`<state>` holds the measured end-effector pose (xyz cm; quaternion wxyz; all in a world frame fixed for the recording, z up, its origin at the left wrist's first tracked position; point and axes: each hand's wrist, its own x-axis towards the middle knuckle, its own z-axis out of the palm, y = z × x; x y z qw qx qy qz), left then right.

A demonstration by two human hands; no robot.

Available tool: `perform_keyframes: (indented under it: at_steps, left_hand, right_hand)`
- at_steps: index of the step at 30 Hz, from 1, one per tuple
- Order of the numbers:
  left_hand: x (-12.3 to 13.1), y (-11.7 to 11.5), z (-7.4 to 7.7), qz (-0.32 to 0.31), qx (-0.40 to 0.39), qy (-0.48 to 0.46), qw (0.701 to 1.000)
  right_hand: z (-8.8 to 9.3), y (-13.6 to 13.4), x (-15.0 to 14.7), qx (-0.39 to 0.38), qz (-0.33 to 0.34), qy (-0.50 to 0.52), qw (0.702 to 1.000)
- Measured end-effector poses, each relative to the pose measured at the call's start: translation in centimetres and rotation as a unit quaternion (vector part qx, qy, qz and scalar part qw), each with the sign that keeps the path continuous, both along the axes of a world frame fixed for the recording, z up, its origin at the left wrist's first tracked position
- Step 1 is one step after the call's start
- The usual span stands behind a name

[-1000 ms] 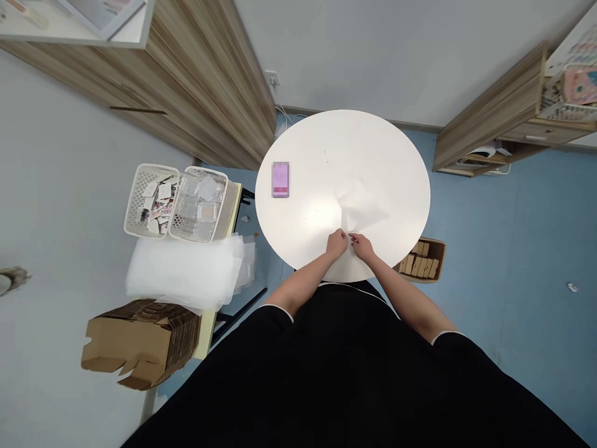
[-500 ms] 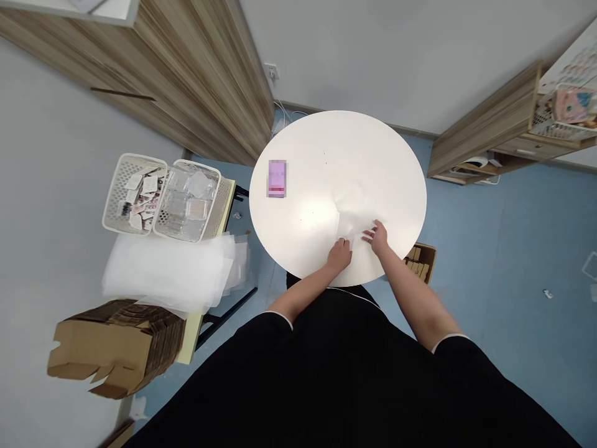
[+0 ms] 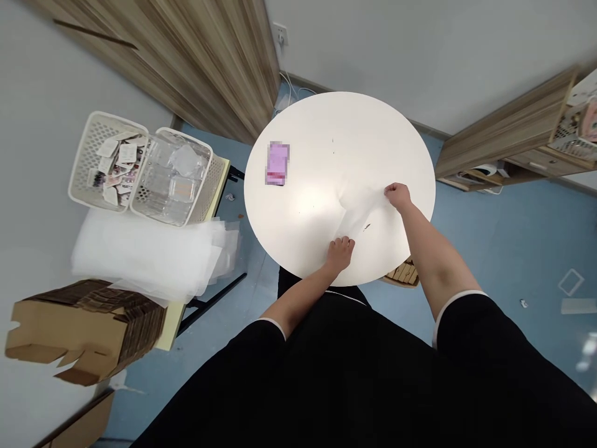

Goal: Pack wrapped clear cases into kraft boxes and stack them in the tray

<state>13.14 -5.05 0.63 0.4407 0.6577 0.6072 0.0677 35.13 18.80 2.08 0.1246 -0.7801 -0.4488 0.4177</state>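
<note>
A thin, whitish translucent sheet (image 3: 360,210) lies on the round white table (image 3: 298,242), hard to tell from the tabletop. It stretches slantwise between my two hands. My left hand (image 3: 340,253) is closed at its near end, fingers curled over the edge. Farther off and to the right, my right hand (image 3: 398,196) pinches the other end, slightly raised by the look of it. Whether anything is wrapped inside the sheet I cannot make out. A blurred purple-pink item (image 3: 277,163) rests at the table's left.
Left of the table, a side table (image 3: 217,193) carries a white basket of small packets (image 3: 88,168), a basket of clear plastic boxes (image 3: 186,214), a stack of translucent sheets (image 3: 144,252) and folded cardboard boxes (image 3: 88,333). A box (image 3: 402,274) stands under the table's right edge.
My right hand has moved away and to the right, its fingers closing on the sheet and drawing it out. The left hand stays at the near end. The view has shifted slightly.
</note>
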Motion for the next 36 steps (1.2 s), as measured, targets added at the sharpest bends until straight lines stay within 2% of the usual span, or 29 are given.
perform_keyframes:
  at_steps: [8,12,15,17,19,21,23,25,27,29,31,36]
  left_hand:
    - [-0.7,-0.2,-0.1,-0.024,0.001,0.009,1.000]
    - [-0.7,-0.2,-0.3,-0.023,0.009,0.001,1.000]
    - [-0.6,-0.2,-0.3,-0.028,-0.004,0.015,0.999]
    - [-0.6,-0.3,-0.3,-0.026,-0.016,0.013,0.999]
    - [-0.9,-0.5,-0.1,-0.022,-0.026,-0.001,0.999]
    - [-1.4,-0.7,0.0,-0.031,-0.032,-0.014,0.999]
    - [-2.1,-0.9,0.1,-0.046,-0.023,-0.028,0.998]
    - [-2.6,-1.0,0.1,-0.061,-0.004,-0.041,0.997]
    - [-3.0,-0.9,0.1,-0.076,0.006,-0.042,0.996]
    - [-3.1,-0.8,-0.1,-0.092,0.007,-0.039,0.995]
    - [-3.3,-0.7,-0.3,-0.104,0.014,-0.045,0.993]
    - [-4.0,-0.2,-0.7,-0.130,0.002,-0.037,0.991]
  right_hand:
    - [-1.9,1.9,-2.3,-0.030,0.084,-0.145,0.985]
    - [-3.2,3.0,-3.6,0.033,0.223,-0.171,0.959]
    - [-3.5,4.5,-5.0,0.036,0.330,-0.179,0.926]
    - [-3.1,5.2,-5.9,0.065,0.359,-0.176,0.914]
    - [-2.3,4.7,-6.4,0.138,0.347,-0.182,0.910]
    - [-1.1,1.9,-6.4,0.200,0.321,-0.188,0.907]
    - [0.3,-3.1,-6.0,0.198,0.330,-0.168,0.908]
    - [1.3,-9.3,-5.7,0.149,0.405,-0.095,0.897]
    - [1.6,-14.8,-5.7,0.108,0.481,-0.003,0.870]
    - [1.4,-18.4,-6.1,0.095,0.497,0.045,0.862]
    - [0.9,-19.8,-6.6,0.086,0.489,0.052,0.866]
    - [-0.9,-19.4,-7.5,0.068,0.479,0.034,0.874]
